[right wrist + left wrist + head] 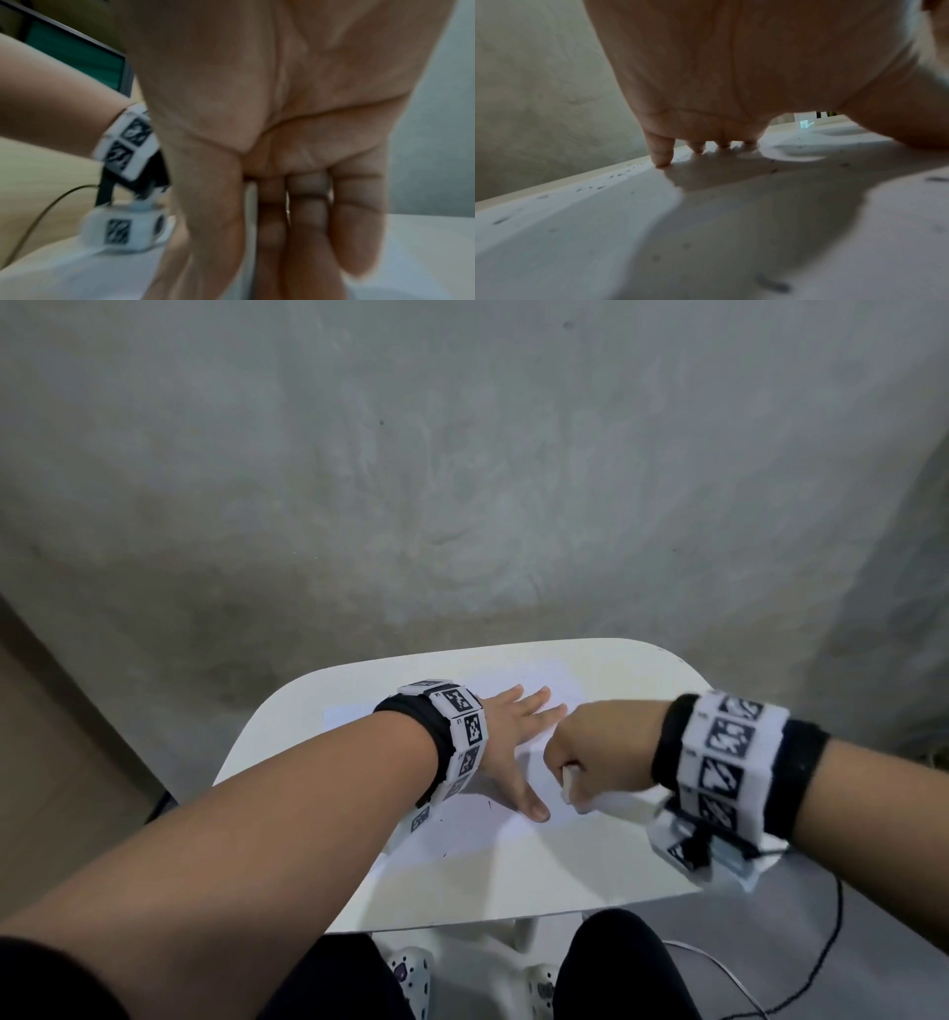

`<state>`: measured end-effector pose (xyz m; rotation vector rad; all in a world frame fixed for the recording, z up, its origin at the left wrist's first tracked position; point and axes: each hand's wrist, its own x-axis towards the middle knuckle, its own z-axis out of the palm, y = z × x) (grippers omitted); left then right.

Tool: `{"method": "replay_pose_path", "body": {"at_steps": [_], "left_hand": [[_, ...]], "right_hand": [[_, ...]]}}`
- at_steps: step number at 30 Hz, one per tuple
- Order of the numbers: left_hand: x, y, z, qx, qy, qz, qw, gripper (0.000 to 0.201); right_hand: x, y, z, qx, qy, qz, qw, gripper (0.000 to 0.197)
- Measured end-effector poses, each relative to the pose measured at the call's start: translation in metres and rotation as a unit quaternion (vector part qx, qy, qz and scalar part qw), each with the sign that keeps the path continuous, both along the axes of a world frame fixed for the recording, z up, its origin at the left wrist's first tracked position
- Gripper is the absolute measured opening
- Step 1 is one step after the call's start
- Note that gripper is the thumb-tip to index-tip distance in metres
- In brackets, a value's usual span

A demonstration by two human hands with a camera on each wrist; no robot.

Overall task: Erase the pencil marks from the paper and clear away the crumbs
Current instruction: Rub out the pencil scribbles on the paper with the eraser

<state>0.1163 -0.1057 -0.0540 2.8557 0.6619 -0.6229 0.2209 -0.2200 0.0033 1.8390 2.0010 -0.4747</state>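
Two hands over one sheet of paper on one small white table, one eraser in my right.

I count a single sheet of paper lying flat on the table; my left hand lies on it with fingers straight and spread, and in the left wrist view the fingertips touch the sheet near its far edge. My right hand is curled into a fist around one white eraser, whose lower end pokes out below the fist, just beside my left thumb. Whether it touches the paper I cannot tell. Dark crumbs are scattered over the sheet, too blurred to count, and a few short pencil marks show near its front edge.
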Motion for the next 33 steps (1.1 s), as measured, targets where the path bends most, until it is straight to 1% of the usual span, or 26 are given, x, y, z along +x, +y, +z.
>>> {"method": "replay_pose_path", "body": {"at_steps": [1, 2, 4, 6, 7, 9, 11, 12, 14, 15, 17, 19, 20, 22, 23, 25, 27, 29, 30, 31, 33], "left_hand": [[0.000, 0.000, 0.001, -0.003, -0.002, 0.000, 1.000, 0.125], [-0.001, -0.001, 0.003, -0.008, -0.003, 0.001, 1.000, 0.122], [-0.004, -0.003, 0.010, -0.020, -0.007, 0.006, 1.000, 0.114], [-0.006, -0.006, 0.012, -0.028, -0.019, 0.017, 0.999, 0.115], [-0.005, -0.005, 0.011, -0.028, -0.022, 0.016, 0.999, 0.118], [-0.003, -0.001, 0.006, -0.012, -0.004, 0.007, 1.000, 0.125], [-0.002, -0.002, 0.006, -0.007, 0.001, 0.003, 1.000, 0.123], [-0.002, -0.004, 0.009, -0.013, -0.006, 0.008, 1.000, 0.120], [-0.006, -0.008, 0.014, -0.023, -0.020, 0.017, 0.999, 0.114], [-0.009, -0.007, 0.015, -0.017, -0.024, 0.010, 1.000, 0.115], [-0.017, 0.001, 0.011, -0.004, -0.009, -0.014, 1.000, 0.126], [-0.026, 0.014, 0.009, 0.000, 0.033, -0.005, 0.999, 0.134], [-0.030, 0.018, 0.008, -0.003, 0.050, 0.000, 0.999, 0.135], [-0.034, 0.020, 0.009, -0.006, 0.054, 0.000, 0.999, 0.134], [-0.035, 0.019, 0.009, -0.008, 0.049, -0.001, 0.999, 0.134], [-0.034, 0.018, 0.008, -0.012, 0.045, 0.001, 0.999, 0.133], [-0.034, 0.019, 0.007, -0.010, 0.050, 0.005, 0.999, 0.133], [-0.035, 0.018, 0.007, -0.006, 0.048, 0.005, 0.999, 0.133], [-0.034, 0.017, 0.008, -0.001, 0.051, 0.004, 0.999, 0.132], [-0.034, 0.016, 0.009, 0.003, 0.055, 0.002, 0.998, 0.130], [-0.034, 0.014, 0.010, 0.003, 0.057, 0.003, 0.998, 0.129]], "right_hand": [[0.002, 0.008, 0.006, -0.003, 0.005, -0.004, 1.000, 0.004], [0.006, 0.018, 0.007, 0.014, 0.011, -0.017, 1.000, 0.006], [0.008, 0.032, 0.005, 0.068, 0.022, -0.044, 0.996, 0.021], [0.002, 0.027, -0.002, 0.095, 0.025, -0.017, 0.995, 0.025], [-0.002, 0.020, -0.005, 0.084, 0.024, -0.002, 0.996, 0.022], [-0.008, 0.004, -0.007, 0.053, 0.029, 0.021, 0.998, 0.010], [-0.005, 0.005, 0.001, 0.029, 0.016, 0.022, 0.999, 0.004], [-0.003, 0.011, 0.006, 0.032, 0.012, 0.016, 0.999, 0.003], [0.002, 0.024, 0.010, 0.076, 0.016, -0.016, 0.997, 0.013], [0.002, 0.030, 0.008, 0.094, 0.011, -0.031, 0.995, 0.014], [0.000, 0.034, 0.001, 0.073, -0.034, -0.036, 0.996, 0.007], [0.000, 0.035, -0.004, 0.055, -0.057, -0.037, 0.996, 0.020], [0.000, 0.034, -0.005, 0.057, -0.066, -0.032, 0.996, 0.020], [-0.002, 0.028, -0.004, 0.066, -0.067, -0.005, 0.996, 0.026], [-0.004, 0.021, -0.005, 0.063, -0.058, 0.004, 0.996, 0.026], [-0.009, 0.007, -0.010, 0.054, -0.038, 0.032, 0.997, 0.014], [-0.011, -0.002, -0.009, 0.034, -0.017, 0.054, 0.998, 0.008], [-0.008, 0.007, 0.003, 0.018, 0.004, 0.020, 1.000, 0.014], [-0.005, 0.015, 0.007, 0.032, 0.005, 0.000, 0.999, 0.018], [-0.005, 0.021, 0.010, 0.057, 0.007, -0.012, 0.998, 0.018], [-0.010, 0.025, 0.003, 0.094, -0.021, -0.009, 0.995, 0.009]]}}
